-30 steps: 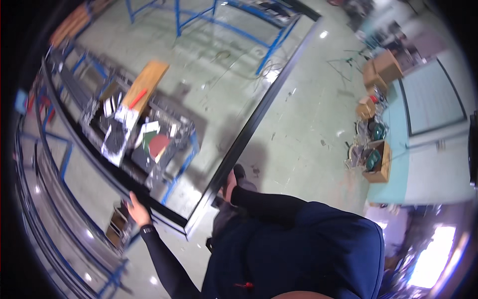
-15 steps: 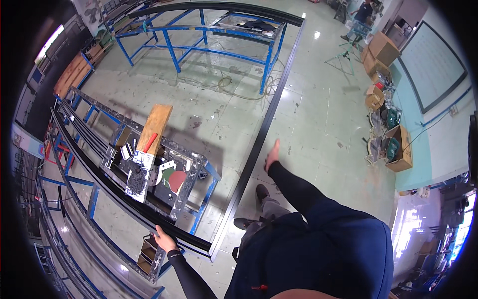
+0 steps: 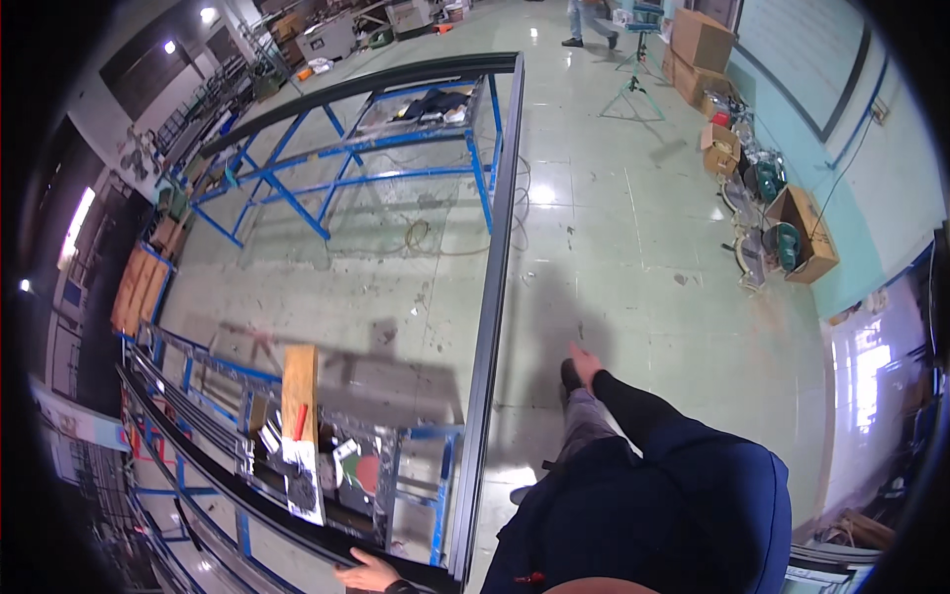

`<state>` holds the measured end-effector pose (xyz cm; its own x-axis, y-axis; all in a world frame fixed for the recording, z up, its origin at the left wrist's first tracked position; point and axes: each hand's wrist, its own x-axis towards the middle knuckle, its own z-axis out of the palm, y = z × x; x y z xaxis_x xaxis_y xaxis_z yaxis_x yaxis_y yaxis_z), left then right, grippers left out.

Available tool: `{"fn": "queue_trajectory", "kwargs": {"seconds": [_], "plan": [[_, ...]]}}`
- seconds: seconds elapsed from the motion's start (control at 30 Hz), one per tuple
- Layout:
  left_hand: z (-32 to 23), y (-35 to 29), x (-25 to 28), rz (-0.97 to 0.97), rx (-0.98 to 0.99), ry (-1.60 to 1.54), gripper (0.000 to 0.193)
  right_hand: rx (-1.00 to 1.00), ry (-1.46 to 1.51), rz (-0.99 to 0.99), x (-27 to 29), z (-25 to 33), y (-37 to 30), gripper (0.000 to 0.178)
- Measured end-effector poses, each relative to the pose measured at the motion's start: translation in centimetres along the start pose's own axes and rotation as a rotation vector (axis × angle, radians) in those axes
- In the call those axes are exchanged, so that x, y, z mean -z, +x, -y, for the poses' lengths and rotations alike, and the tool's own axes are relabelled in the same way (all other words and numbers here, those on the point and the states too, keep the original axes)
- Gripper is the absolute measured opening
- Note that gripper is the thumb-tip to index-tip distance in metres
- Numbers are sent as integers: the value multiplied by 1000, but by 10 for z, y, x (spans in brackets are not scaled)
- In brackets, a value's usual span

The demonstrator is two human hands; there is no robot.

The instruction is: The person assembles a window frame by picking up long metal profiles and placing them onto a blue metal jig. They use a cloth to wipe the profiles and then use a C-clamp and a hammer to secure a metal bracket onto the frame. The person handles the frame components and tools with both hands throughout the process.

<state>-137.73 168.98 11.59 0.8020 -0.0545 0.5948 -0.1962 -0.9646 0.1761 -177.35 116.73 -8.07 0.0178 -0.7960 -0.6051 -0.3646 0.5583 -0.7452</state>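
at seven o'clock we're resting our left hand (image 3: 368, 572) on the black frame (image 3: 498, 267) running from twelve to six, that hand's grip too hidden to tell, our right hand (image 3: 586, 358) spread and empty at four, so we're judging slow, two-handed guidance best.

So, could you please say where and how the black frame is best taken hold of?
Likely mid-length on the frame's right bar, from the right: it is slim and straight, the blue stands show to its left, and the right hand is to its right.
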Motion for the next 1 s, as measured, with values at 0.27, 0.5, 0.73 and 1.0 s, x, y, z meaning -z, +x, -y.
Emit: {"fn": "queue_trajectory", "kwargs": {"seconds": [0.27, 0.5, 0.73, 1.0], "plan": [[-407, -82, -36, 1061, -273, -777, 84, -189, -721, 107, 183, -63, 97, 78], [-658, -77, -88, 1145, -558, -477, 69, -55, -347, -68, 244, 79, 226, 65], [-866, -50, -140, 1297, -531, -584, 58, -97, 127, 148, 201, 262, 337, 41], [-1112, -42, -238, 1400, -587, -724, 63, -54, -18, 260, 209, 463, 515, 46]]}}
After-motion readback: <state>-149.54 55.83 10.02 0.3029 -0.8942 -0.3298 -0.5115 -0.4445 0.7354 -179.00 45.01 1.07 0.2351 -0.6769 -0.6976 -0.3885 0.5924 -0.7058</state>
